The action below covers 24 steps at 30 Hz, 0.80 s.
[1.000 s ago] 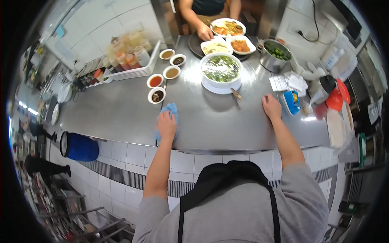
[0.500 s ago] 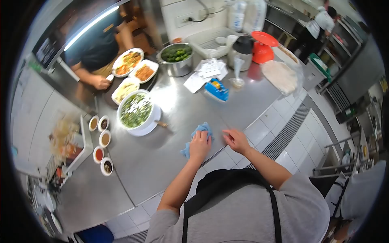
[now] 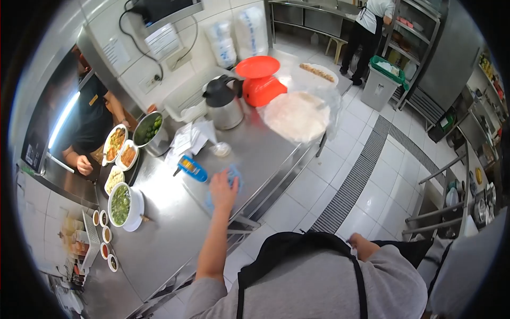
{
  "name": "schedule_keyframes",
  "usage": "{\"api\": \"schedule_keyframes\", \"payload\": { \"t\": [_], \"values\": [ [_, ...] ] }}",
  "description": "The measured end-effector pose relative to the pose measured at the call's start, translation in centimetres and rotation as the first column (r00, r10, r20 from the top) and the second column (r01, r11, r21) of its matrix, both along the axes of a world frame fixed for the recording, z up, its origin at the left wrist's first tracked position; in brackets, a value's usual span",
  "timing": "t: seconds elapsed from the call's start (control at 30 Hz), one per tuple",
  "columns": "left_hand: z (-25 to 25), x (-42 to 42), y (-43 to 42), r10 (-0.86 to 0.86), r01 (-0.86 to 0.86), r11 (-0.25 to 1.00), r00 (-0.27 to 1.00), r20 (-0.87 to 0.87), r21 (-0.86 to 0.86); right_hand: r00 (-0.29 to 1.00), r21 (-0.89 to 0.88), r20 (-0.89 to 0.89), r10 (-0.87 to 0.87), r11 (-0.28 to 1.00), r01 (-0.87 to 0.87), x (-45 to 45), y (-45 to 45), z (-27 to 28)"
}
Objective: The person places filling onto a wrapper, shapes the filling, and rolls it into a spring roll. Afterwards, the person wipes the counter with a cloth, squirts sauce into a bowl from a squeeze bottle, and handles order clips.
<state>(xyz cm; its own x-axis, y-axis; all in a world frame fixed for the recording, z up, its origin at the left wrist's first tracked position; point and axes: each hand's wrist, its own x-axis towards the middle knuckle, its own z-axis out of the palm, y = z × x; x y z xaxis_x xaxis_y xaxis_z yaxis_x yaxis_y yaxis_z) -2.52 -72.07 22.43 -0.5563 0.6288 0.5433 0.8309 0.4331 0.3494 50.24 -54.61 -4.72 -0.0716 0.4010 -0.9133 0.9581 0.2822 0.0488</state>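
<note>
My left hand presses on a light blue cloth on the steel counter, its fingers over the cloth. Just beyond it lies a blue plastic item, with white paper slips behind. A small white cup stands a little past the cloth. My right hand hangs low beside my body, off the counter; its fingers are mostly hidden.
Left are a bowl of green soup, sauce cups, dishes and a co-worker behind the opening. A jug, red scale and plastic-wrapped white item stand ahead. Another person is farther back.
The view has turned to the right. My left hand and the cloth have moved right along the counter, near the blue item. My right hand has left the counter and dropped beside my body.
</note>
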Motion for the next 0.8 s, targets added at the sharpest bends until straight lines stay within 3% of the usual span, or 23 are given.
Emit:
{"api": "schedule_keyframes", "payload": {
  "t": [0.03, 0.1, 0.13, 0.2, 0.33, 0.4, 0.43, 0.5, 0.6, 0.63, 0.7, 0.77, 0.8],
  "values": [
    [0.0, -0.4, 0.4, 0.026, -0.021, 0.998, 0.995, -0.1, 0.051, 1.0, -0.005, -0.004, 0.005, 1.0, -0.005, 1.4, 1.5, 0.9],
    [0.0, -0.8, 0.5, 0.088, -0.062, 0.989, 0.975, -0.203, 0.132, 0.956, 0.105, -0.07, -0.286, 0.951, 0.292, 4.1, 4.6, 2.1],
    [0.2, -0.8, 0.5, 0.12, -0.085, 0.982, 0.97, -0.21, 0.168, 0.959, 0.103, -0.067, -0.277, 0.954, 0.283, 4.5, 6.4, 2.5],
    [0.1, -0.5, 0.6, 0.233, -0.211, 0.965, 0.963, -0.137, 0.158, 0.928, 0.36, -0.369, -0.056, 0.912, 0.198, 4.3, 11.0, 3.5],
    [1.6, 2.2, 4.9, 0.318, -0.269, 0.939, 0.917, -0.242, 0.216, 0.794, 0.423, -0.604, -0.068, 0.817, 0.391, 0.6, 20.0, 4.8],
    [2.5, 5.3, 10.3, 0.266, -0.24, 0.946, 0.958, -0.102, 0.219, 0.673, 0.394, -0.737, -0.06, 0.771, 0.5, -2.0, 23.7, 7.6],
    [3.6, 6.4, 14.2, 0.177, -0.142, 0.963, 0.975, -0.137, 0.23, 0.672, 0.391, -0.738, -0.061, 0.772, 0.5, -2.9, 25.6, 7.9],
    [5.9, 8.1, 22.5, 0.016, 0.027, 0.981, 0.975, -0.222, 0.191, 0.529, 0.256, -0.838, -0.131, 0.762, 0.595, -3.4, 29.1, 8.6],
    [8.8, 10.0, 35.2, -0.186, 0.194, 0.939, 0.981, -0.056, 0.284, 0.604, 0.341, -0.795, -0.046, 0.791, 0.508, -1.9, 33.6, 9.0],
    [9.2, 10.5, 39.0, -0.239, 0.215, 0.919, 0.97, 0.032, 0.33, 0.566, 0.265, -0.814, -0.132, 0.782, 0.564, -0.3, 35.2, 7.1],
    [9.4, 11.0, 46.2, -0.155, 0.117, 0.979, 0.96, 0.235, 0.17, 0.612, 0.358, -0.782, -0.116, 0.72, 0.594, 4.8, 37.3, 2.4],
    [8.5, 10.8, 52.5, -0.011, 0.046, 0.978, 0.986, 0.167, -0.204, 0.467, 0.101, -0.715, -0.52, 0.584, 0.805, 9.1, 36.6, 2.6],
    [8.5, 10.4, 55.4, -0.003, 0.044, 0.977, 0.981, 0.193, -0.208, 0.313, -0.013, -0.705, -0.636, 0.452, 0.892, 11.2, 35.7, 2.5]
  ]
}}
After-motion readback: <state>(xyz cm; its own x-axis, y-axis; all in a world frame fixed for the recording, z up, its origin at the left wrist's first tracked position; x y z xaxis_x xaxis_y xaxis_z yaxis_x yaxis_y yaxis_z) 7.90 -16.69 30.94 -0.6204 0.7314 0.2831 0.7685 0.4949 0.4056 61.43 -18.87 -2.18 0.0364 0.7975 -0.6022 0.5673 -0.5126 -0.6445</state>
